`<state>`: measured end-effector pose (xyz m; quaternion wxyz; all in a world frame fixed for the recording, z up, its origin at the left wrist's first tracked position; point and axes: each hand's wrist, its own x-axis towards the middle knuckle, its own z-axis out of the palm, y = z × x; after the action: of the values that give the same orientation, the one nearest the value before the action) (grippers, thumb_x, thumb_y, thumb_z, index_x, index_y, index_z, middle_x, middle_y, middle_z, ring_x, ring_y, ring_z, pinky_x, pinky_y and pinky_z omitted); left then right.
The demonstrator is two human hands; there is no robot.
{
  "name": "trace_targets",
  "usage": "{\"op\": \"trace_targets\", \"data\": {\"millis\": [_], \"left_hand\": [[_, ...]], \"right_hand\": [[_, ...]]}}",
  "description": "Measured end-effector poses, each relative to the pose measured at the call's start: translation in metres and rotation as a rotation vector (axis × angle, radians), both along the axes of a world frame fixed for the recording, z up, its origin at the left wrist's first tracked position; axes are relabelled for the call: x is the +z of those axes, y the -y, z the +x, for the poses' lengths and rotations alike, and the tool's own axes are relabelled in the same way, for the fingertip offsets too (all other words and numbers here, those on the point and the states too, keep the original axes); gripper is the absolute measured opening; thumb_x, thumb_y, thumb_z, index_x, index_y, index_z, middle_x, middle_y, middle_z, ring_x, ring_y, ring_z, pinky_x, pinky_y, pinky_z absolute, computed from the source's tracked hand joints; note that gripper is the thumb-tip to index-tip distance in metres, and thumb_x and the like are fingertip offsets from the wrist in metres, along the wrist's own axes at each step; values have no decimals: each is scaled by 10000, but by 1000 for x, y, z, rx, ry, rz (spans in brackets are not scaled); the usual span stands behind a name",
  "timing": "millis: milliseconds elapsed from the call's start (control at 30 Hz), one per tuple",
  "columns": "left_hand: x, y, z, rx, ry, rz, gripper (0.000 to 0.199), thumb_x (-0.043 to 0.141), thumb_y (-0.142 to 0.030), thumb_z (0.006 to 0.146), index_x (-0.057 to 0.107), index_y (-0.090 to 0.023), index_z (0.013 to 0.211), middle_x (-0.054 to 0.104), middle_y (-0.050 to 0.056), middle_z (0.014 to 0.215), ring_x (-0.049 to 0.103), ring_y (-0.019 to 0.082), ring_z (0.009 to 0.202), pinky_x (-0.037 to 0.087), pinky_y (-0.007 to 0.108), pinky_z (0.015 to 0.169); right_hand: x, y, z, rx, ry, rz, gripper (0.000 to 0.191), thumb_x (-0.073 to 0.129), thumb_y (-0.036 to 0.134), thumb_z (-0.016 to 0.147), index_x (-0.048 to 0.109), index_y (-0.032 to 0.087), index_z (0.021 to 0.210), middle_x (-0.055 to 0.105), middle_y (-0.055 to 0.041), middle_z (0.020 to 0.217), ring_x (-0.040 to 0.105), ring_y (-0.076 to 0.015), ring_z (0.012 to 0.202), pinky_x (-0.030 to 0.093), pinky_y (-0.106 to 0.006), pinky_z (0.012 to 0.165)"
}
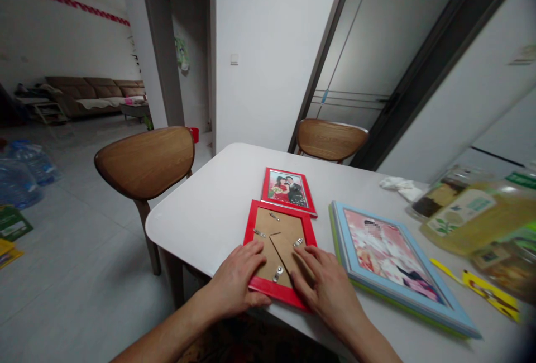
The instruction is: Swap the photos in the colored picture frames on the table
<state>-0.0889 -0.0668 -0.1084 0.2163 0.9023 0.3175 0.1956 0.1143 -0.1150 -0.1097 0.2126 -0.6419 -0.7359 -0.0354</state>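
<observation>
A red picture frame (250, 223) lies back side up at the table's near edge, showing its brown backing board (268, 218) with several metal clips and a slanted dark slit. On the frame's left side rests my left hand (239, 276), fingers apart, thumb at the near edge. My right hand (324, 282) lies over the right side, its spread fingers touching the backing. Just beyond, touching or nearly touching it, is a second red frame (310, 201) with its couple photo face up. Neither hand is closed round anything.
On the white table (201, 212), a light blue frame (347, 234) lies on a green one at the right. Beyond it are a crumpled tissue (402, 187), jars, an oil bottle (464, 212) and a yellow item (489, 293). Wooden chairs (146, 162) stand left and behind.
</observation>
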Motion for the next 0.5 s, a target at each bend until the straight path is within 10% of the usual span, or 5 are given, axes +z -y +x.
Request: {"op": "trace_targets", "data": {"millis": [500], "left_hand": [[9, 5, -1, -5, 80, -8, 265, 662, -332, 644, 499, -167, 770, 491, 87, 1121, 438, 212, 1034, 356, 310, 872]], "right_hand": [[-3, 4, 1, -53, -135, -40, 408, 524, 307, 651, 546, 171, 1034, 564, -76, 881, 500, -207, 825, 418, -371, 756]]}}
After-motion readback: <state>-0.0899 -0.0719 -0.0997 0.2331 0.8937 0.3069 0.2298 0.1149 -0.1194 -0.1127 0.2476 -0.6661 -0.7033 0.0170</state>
